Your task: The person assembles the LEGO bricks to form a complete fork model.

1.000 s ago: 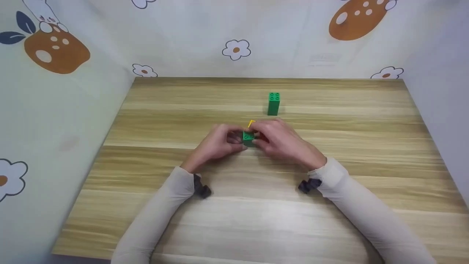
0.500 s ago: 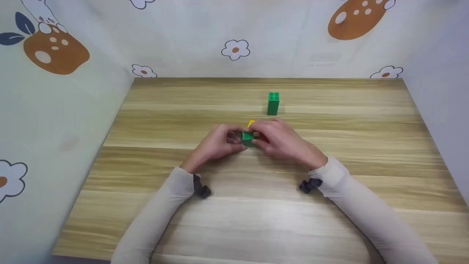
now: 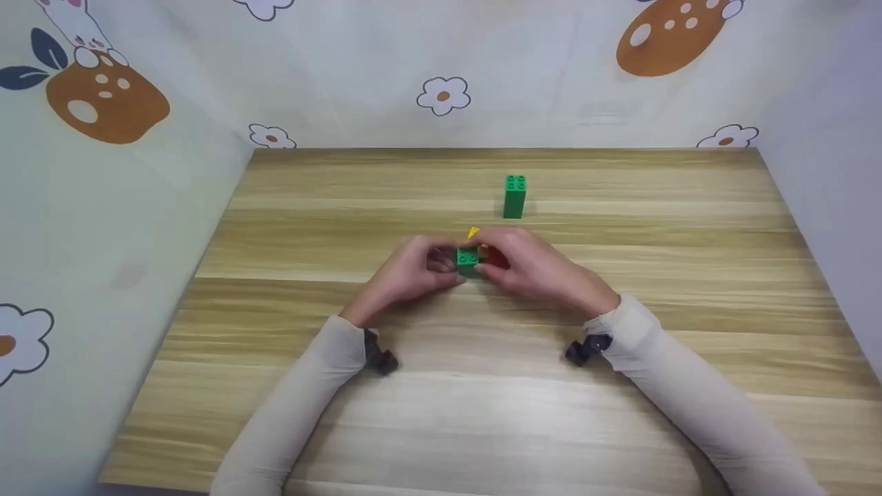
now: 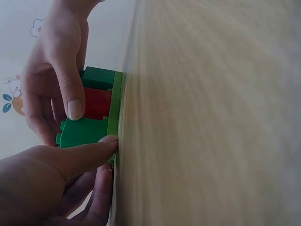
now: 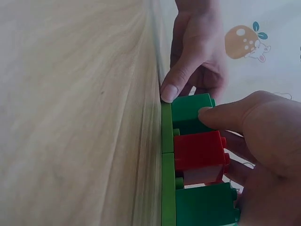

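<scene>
In the head view, a green building brick [image 3: 467,257] sits between my two hands at mid-table. It stands on one end of a flat light-green base [image 5: 167,127] lying on the table, beside a red brick [image 5: 200,151] and another dark-green brick [image 5: 205,204]. My left hand [image 3: 413,269] holds that end of the base, its thumb [image 4: 109,140] low at the corner. My right hand [image 3: 534,265] pinches the nearest green brick from above, thumb [image 5: 205,114] on its side. A yellow piece [image 3: 473,232] shows just beyond my right fingers, mostly hidden.
A tall green block [image 3: 515,198] with studs on top stands farther back on the wooden table [image 3: 310,207]. Patterned cloth [image 3: 344,76] rises behind the table's back edge and along its left side. A dark camera mount sits on each wrist.
</scene>
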Demonstrator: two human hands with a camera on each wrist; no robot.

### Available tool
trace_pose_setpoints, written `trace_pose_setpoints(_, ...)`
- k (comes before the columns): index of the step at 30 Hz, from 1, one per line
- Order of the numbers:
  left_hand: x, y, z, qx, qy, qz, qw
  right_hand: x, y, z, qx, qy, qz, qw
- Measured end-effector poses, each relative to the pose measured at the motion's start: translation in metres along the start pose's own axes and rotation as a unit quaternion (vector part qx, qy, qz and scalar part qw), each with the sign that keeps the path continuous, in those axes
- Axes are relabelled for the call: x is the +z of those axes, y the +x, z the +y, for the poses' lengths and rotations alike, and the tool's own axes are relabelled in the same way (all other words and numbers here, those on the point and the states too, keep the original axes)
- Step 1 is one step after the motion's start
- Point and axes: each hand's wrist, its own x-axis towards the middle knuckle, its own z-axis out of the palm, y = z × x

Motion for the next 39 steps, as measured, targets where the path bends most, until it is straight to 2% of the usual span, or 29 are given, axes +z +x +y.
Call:
trace_pose_setpoints(10, -0.001, 0.002, 0.003, -0.004, -0.005, -0.008, 0.9999, -0.014, -0.003, 0.003, 0.024, 0.039, -0.001, 0.9989)
trace_pose_setpoints(19, -0.002, 0.002, 0.003, -0.013, -0.015, -0.015, 0.9997, -0.034, -0.002, 0.018, 0.037, 0.067, 0.041, 0.9962)
trace_pose_setpoints(25, -0.002, 0.002, 0.001, -0.016, -0.009, -0.016, 0.9997, -0.039, -0.001, 0.028, 0.052, 0.073, 0.063, 0.9940)
trace_pose_setpoints(39, 0.003, 0.000, 0.003, -0.026, 0.012, -0.002, 0.9996, -0.038, -0.004, 0.045, 0.117, 0.121, 0.043, 0.9847)
